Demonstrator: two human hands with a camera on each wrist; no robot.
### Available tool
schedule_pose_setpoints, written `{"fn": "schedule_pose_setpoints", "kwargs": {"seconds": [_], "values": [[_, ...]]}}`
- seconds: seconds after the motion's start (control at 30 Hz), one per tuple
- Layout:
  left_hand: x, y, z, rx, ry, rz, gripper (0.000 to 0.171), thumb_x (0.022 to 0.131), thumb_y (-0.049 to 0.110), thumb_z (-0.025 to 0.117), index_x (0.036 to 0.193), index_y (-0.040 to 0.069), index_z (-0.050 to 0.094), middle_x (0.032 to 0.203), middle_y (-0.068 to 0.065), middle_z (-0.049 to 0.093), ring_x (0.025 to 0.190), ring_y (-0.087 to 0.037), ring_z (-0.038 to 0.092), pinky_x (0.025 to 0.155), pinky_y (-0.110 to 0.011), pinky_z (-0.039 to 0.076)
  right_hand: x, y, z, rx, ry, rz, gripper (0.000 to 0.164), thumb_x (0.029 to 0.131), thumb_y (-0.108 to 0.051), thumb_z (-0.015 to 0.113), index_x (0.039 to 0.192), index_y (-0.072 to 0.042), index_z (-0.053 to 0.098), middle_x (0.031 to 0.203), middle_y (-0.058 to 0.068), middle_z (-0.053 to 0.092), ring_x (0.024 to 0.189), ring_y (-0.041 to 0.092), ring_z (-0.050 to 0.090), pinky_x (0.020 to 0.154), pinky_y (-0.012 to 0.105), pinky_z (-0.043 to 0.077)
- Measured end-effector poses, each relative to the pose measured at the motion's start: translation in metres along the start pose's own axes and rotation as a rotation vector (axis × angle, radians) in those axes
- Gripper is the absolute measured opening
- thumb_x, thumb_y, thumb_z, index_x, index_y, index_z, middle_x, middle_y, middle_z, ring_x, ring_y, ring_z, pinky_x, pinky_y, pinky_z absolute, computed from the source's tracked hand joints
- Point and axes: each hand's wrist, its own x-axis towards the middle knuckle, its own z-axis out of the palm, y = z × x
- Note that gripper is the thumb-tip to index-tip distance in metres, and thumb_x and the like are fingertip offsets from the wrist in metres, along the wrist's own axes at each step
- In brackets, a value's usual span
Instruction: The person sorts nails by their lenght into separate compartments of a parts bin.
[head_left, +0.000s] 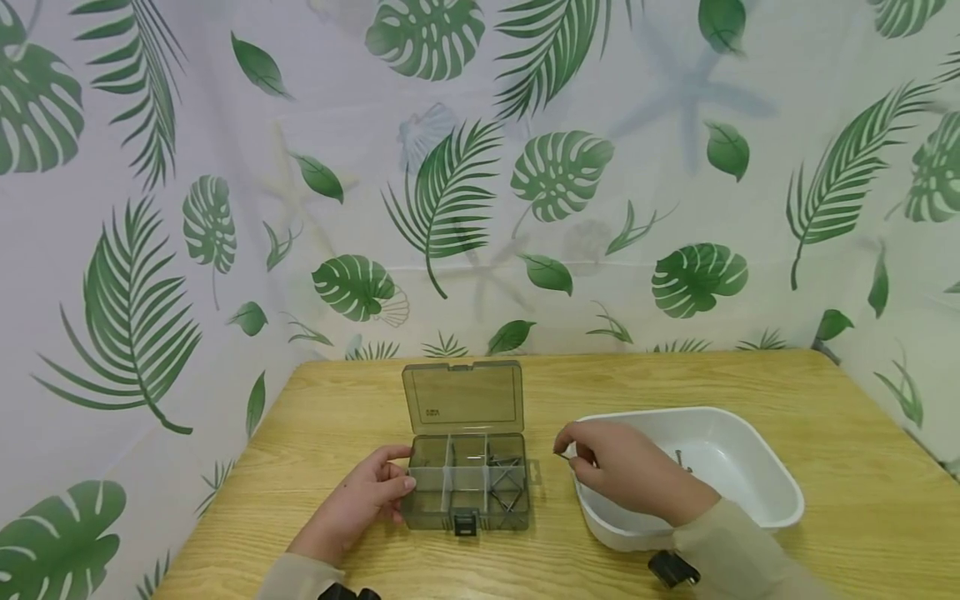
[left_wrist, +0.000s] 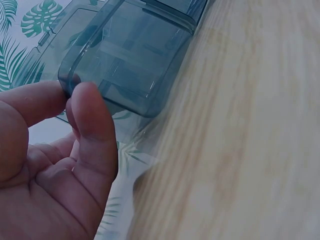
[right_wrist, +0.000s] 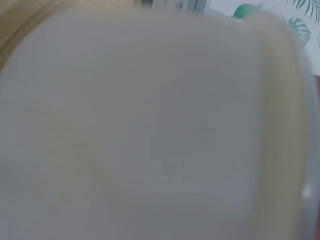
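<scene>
A grey see-through compartment box [head_left: 467, 523] stands on the table with its lid [head_left: 465, 400] raised. My left hand [head_left: 369, 490] grips its left wall between thumb and fingers, which the left wrist view shows close up at the box's corner [left_wrist: 150, 102]. Several thin metal screws [head_left: 507, 492] lie in its right-hand compartments. Over the left rim of a white basin [head_left: 738, 483], my right hand [head_left: 626, 467] pinches one small screw [head_left: 562, 456] at the fingertips. The right wrist view is filled by the blurred white basin; the hand does not show there.
A few more small screws [head_left: 679, 457] lie inside the basin, partly behind the right hand. The wooden table [head_left: 337, 400] ends at a leaf-patterned cloth [head_left: 465, 208] along the back and sides. A strip of tabletop separates box and basin.
</scene>
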Motion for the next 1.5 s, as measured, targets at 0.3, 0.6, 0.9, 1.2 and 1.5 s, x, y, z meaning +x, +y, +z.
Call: {"fn": "schedule_pose_setpoints", "kwargs": {"seconds": [0.3,0.6,0.9,1.2,1.5], "values": [[0.0,0.001,-0.002,0.007,0.008,0.001,0.057,0.104,0.013,0.058,0.153,-0.001,0.032,0.099,-0.009,0.054,0.072,-0.018,0.051,0.064,-0.034,0.055,0.023,-0.029,0.012,-0.037,0.004,-0.009,0.02,0.097,-0.011,0.063,0.111,-0.023,0.07,0.069,-0.013,0.05,0.055,0.006,0.041,0.051,0.027,0.037],[-0.001,0.001,-0.004,0.007,0.021,0.005,0.058,0.103,0.014,0.06,0.153,-0.001,0.033,0.099,-0.009,0.054,0.072,-0.018,0.051,0.063,-0.035,0.055,0.047,-0.051,0.025,-0.1,0.022,-0.023,0.023,0.096,-0.008,0.058,0.112,-0.016,0.072,0.063,-0.011,0.048,0.052,0.007,0.033,0.048,0.026,0.029],[-0.003,0.001,-0.003,0.006,0.028,0.006,0.057,0.103,0.013,0.06,0.152,-0.001,0.034,0.098,-0.009,0.054,0.072,-0.018,0.051,0.063,-0.034,0.054,0.064,-0.058,0.033,-0.094,0.018,0.054,0.025,0.097,-0.008,0.057,0.115,-0.016,0.071,0.082,-0.011,0.062,0.06,0.008,0.046,0.055,0.029,0.043],[-0.003,0.002,-0.001,0.005,0.019,0.004,0.057,0.104,0.014,0.059,0.152,-0.001,0.033,0.098,-0.009,0.053,0.072,-0.018,0.051,0.063,-0.034,0.054,0.06,-0.057,0.03,-0.105,0.028,0.094,0.02,0.096,-0.017,0.066,0.115,-0.015,0.072,0.092,-0.007,0.064,0.076,0.009,0.056,0.065,0.032,0.05],[-0.001,0.001,0.001,0.001,0.011,0.001,0.058,0.103,0.015,0.06,0.152,-0.001,0.034,0.099,-0.009,0.054,0.072,-0.018,0.05,0.063,-0.034,0.054,0.037,-0.042,0.017,-0.099,0.037,0.114,0.021,0.097,-0.02,0.066,0.116,-0.018,0.072,0.094,-0.008,0.06,0.08,0.01,0.055,0.065,0.033,0.047]]}}
